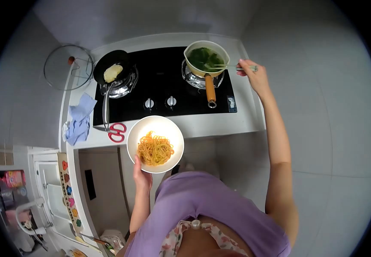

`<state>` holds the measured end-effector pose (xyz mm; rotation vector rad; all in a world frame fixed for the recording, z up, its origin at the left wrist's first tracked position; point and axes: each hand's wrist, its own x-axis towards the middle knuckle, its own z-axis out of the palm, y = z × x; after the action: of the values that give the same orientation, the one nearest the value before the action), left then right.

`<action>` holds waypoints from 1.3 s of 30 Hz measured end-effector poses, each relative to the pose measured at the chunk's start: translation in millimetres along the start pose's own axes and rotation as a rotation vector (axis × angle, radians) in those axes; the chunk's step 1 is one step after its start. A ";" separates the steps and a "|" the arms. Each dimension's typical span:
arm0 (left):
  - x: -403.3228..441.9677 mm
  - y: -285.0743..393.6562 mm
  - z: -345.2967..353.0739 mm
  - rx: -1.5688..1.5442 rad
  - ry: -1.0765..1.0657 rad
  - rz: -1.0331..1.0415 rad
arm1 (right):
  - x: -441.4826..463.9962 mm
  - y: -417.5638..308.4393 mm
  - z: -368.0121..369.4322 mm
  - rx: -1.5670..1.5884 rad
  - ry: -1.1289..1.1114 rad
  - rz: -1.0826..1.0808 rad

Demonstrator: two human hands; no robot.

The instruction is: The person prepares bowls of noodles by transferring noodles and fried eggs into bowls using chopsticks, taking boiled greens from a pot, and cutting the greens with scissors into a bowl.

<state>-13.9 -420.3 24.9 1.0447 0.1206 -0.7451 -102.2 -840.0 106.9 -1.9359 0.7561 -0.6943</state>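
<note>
Above the right burner of the black glass cooktop (159,81), a cream saucepan with a wooden handle (190,48) contains dark green leaves (200,55) in liquid. The right hand (253,76) grips pale, slender chopsticks (230,66), tips placed among the leaves. The left hand (142,176) supports a round white bowl (174,132) of orange-yellow noodles (155,150) from its lower left edge, in front of the cooktop. At the left burner, a black frying pan (104,64) holds a pale yellow fried egg (113,73). Red-handled scissors (117,132) lie beside a crumpled blue cloth (80,118).
</note>
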 end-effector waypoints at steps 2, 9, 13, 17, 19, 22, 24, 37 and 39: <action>26.8 1.6 -1.0 0.021 -0.021 -0.007 | 16.6 17.1 12.2 -0.053 -0.031 0.002; 83.8 6.2 5.9 0.087 -0.078 -0.034 | 47.2 68.9 35.6 -0.073 0.122 -0.032; 105.7 5.8 11.6 0.102 -0.070 -0.044 | 46.8 76.7 23.7 0.083 0.380 0.082; 122.3 3.3 29.9 0.110 -0.044 -0.037 | 49.0 82.6 5.6 0.294 0.538 0.192; 130.1 0.8 39.9 0.093 -0.070 -0.028 | 52.5 79.2 -4.6 0.340 0.562 0.264; 131.0 0.6 61.7 0.087 -0.069 -0.017 | 54.5 78.3 -19.7 0.382 0.571 0.328; 134.2 0.2 74.8 0.075 -0.076 -0.013 | 59.1 78.3 -20.9 0.355 0.543 0.343; 138.8 -5.9 125.1 0.029 -0.088 0.048 | 59.6 60.4 -21.9 0.333 0.507 0.092; 139.7 -8.5 130.5 0.053 -0.082 0.061 | 58.0 59.5 -27.0 0.344 0.549 0.076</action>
<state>53.7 -599.3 26.6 1.0618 -0.0006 -0.7380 -97.2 -921.1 74.7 -1.4052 0.9599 -1.2449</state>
